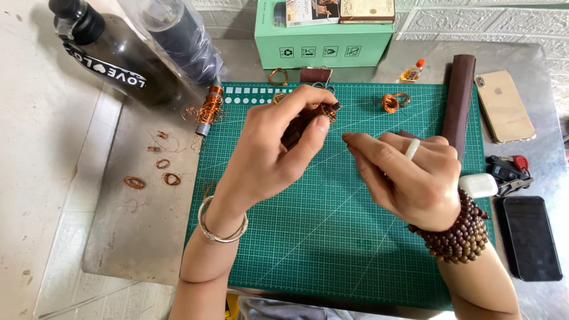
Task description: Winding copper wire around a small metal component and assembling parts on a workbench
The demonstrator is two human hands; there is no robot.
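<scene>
My left hand (272, 148) is raised over the green cutting mat (332, 249) and grips a small dark brown piece wound with copper wire (308, 121) between thumb and fingers. My right hand (409, 178), with a white ring and a brown bead bracelet, pinches a thin wire (338, 131) that runs from that piece; the wire is barely visible. A silver bangle sits on my left wrist.
A copper wire spool (208, 111) and small wire coils (155, 172) lie left of the mat. A wire coil (392, 102), a brown leather roll (459, 101), a green box (323, 41), a dark bottle (112, 53), two phones (504, 106), a white earbud case (479, 185) and keys (510, 172) surround it.
</scene>
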